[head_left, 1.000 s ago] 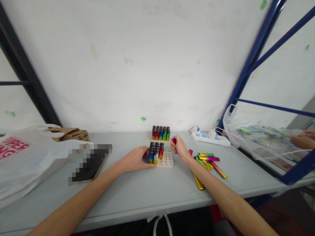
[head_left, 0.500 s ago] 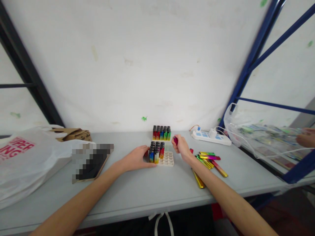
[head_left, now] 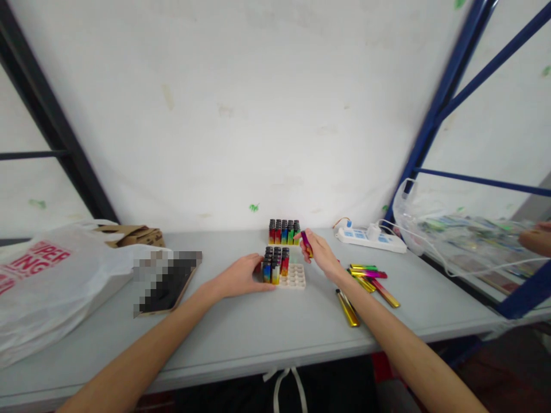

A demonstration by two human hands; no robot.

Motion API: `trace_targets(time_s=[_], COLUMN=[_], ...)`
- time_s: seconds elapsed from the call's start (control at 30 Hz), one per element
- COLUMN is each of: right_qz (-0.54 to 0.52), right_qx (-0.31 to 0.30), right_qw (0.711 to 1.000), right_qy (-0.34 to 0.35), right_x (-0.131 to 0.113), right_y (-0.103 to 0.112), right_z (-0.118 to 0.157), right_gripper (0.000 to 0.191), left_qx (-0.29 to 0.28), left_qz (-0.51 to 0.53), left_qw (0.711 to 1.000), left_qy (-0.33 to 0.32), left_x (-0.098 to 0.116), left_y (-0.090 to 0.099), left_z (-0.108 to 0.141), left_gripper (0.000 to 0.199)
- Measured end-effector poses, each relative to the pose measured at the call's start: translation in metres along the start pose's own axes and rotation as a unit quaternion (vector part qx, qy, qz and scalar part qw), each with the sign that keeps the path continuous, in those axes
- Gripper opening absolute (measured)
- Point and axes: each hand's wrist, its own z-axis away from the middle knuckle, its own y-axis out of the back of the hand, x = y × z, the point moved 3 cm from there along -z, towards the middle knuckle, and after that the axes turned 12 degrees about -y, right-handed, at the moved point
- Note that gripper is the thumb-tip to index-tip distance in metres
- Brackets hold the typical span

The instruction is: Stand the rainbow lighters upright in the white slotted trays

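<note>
My left hand [head_left: 243,276] curls round the left side of a white tray [head_left: 297,279], thumb along its front and fingers behind. Lighters with black tops [head_left: 274,267] stand upright in the tray's left part; the holes on its right side show bare. Above and right of the tray, my right hand [head_left: 319,252] grips a shiny purple, red and gold lighter [head_left: 306,244], tilted in the fingers. Behind stands a second block of upright lighters [head_left: 284,232] in red, blue and green. More shiny lighters [head_left: 369,280] lie loose beside my right forearm, with a gold one [head_left: 346,308] nearer the front.
A power strip [head_left: 372,239] with cables lies at the back right. On the left are a white plastic bag [head_left: 55,275], cardboard [head_left: 133,234] and a phone-like dark slab [head_left: 170,287]. Blue shelf posts [head_left: 426,135] rise on the right, where another person's hand [head_left: 536,238] shows.
My right hand has turned, so more of the lighter in it shows, now tilted. My left hand stays at the tray. The view has shifted slightly.
</note>
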Motion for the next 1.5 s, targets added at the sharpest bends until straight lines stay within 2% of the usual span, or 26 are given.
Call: trace_targets(time_s=[0.17,0.27,0.47,0.6,0.83,0.93,1.03,1.13,1.23,1.3,1.4,1.5], right_qz=[0.132,0.191,0.274,0.29,0.283,0.312,0.36,0.384,0.387,0.417,0.454,0.485], right_qx=[0.015,0.009,-0.02,-0.058,-0.059,-0.07,-0.056,-0.027,0.021,0.044,0.105,0.142], right_qw=[0.987,0.974,0.95,0.946,0.947,0.935,0.918,0.91,0.91,0.899,0.875,0.851], right_qy=[0.093,0.123,0.147,0.134,0.144,0.152,0.157,0.155,0.148,0.127,0.129,0.139], right_x=[-0.007,-0.011,-0.011,-0.005,0.001,0.002,-0.001,-0.014,-0.035,-0.047,-0.058,-0.047], right_y=[0.002,0.0,-0.005,-0.009,-0.013,-0.017,-0.018,-0.008,0.016,0.035,0.06,0.069], right_z=[0.009,0.015,0.022,0.021,0.018,0.019,0.02,0.02,0.025,0.035,0.071,0.122], right_gripper=[0.043,0.034,0.029,0.03,0.032,0.035,0.038,0.039,0.046,0.041,0.031,0.03], left_qx=[0.009,0.008,0.012,0.008,0.011,0.012,0.009,0.013,0.01,0.007,0.009,0.012], left_qz=[-0.005,-0.002,-0.001,-0.006,-0.003,-0.008,-0.011,-0.008,-0.008,-0.009,-0.01,-0.01], left_qw=[1.0,1.0,1.0,1.0,1.0,1.0,1.0,1.0,1.0,1.0,1.0,1.0], left_qy=[-0.001,0.002,0.005,0.007,0.0,-0.006,-0.006,-0.003,-0.002,-0.003,-0.001,0.0], left_x=[0.001,0.002,0.001,0.001,0.0,-0.001,-0.001,0.0,0.0,0.001,0.0,-0.002], left_y=[0.001,0.0,-0.001,-0.001,-0.001,-0.002,-0.002,-0.001,0.0,0.0,0.0,-0.002], left_z=[0.001,0.001,0.001,0.001,0.001,0.0,0.0,0.0,0.0,0.0,0.0,0.0], left_gripper=[0.06,0.058,0.059,0.058,0.058,0.058,0.058,0.059,0.062,0.062,0.062,0.062])
